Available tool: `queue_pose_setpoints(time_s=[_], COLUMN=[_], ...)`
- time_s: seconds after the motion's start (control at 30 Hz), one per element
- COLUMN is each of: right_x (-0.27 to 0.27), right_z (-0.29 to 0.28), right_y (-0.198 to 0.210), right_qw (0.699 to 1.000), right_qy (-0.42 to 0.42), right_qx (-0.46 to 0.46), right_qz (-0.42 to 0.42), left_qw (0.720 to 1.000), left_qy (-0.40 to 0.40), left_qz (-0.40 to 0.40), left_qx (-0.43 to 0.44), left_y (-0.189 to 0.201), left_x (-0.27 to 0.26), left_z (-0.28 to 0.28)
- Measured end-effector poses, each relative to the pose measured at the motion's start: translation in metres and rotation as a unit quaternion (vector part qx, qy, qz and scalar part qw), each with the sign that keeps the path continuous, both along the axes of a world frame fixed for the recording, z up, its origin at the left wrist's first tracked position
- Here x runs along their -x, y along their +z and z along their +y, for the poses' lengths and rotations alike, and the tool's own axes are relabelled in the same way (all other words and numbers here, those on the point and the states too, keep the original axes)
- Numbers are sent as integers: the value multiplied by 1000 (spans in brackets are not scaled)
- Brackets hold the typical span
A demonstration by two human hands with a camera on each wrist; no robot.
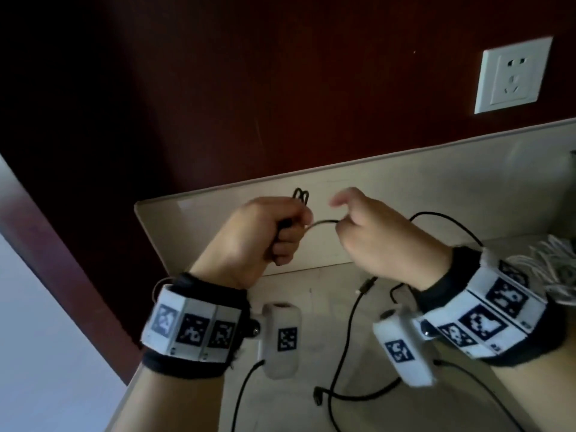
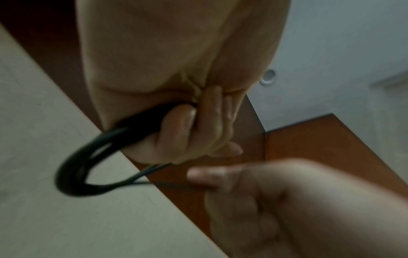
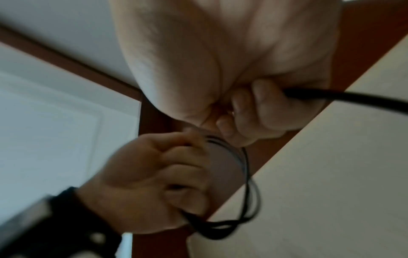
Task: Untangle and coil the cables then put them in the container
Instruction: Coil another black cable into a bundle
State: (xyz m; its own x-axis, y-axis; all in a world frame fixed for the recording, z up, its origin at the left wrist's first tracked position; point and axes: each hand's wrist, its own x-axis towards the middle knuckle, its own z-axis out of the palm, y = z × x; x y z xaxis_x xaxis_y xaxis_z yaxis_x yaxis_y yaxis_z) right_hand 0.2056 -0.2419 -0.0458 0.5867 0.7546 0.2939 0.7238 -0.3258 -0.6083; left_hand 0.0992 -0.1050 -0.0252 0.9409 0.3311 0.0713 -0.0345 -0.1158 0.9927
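Observation:
My left hand [image 1: 274, 226] grips a small coil of black cable [image 1: 300, 196], whose loops stick out above the fist. In the left wrist view the coil [image 2: 73, 167] curves out below the curled fingers [image 2: 187, 125]. My right hand [image 1: 367, 232] pinches the free strand [image 1: 324, 223] just right of the coil, with the index finger raised. The strand [image 3: 344, 97] passes through that hand [image 3: 253, 113], arcs over the right wrist and drops to the table. The right wrist view shows the left hand [image 3: 154, 174] holding the loops [image 3: 249, 200]. No container is plainly visible.
Another black cable with a plug end [image 1: 318, 400] lies loose on the pale table [image 1: 311, 291]. A bundle of white cable [image 1: 554, 260] sits at the right edge. Behind the hands rises the table's raised back edge [image 1: 405, 182], below a dark red wall with a white socket [image 1: 511, 76].

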Motion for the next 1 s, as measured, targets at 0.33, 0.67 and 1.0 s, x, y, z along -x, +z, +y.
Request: queue_pose_setpoints(time_s=[0.33,0.67,1.0], right_x=[23,22,19], right_z=[7,10,11], right_y=[-8,-16,-19], right_qw=[995,994,986], right_qy=[65,70,114], right_qx=[-77,-77,-100], right_qz=[27,-13,-67], left_qw=[972,982,972], left_qy=[163,175,42], left_qz=[48,-48,-97], left_qx=[-159,59,211], left_y=[-8,-16,-2], left_x=[-10,-19,-8], left_z=[-14,-8,2])
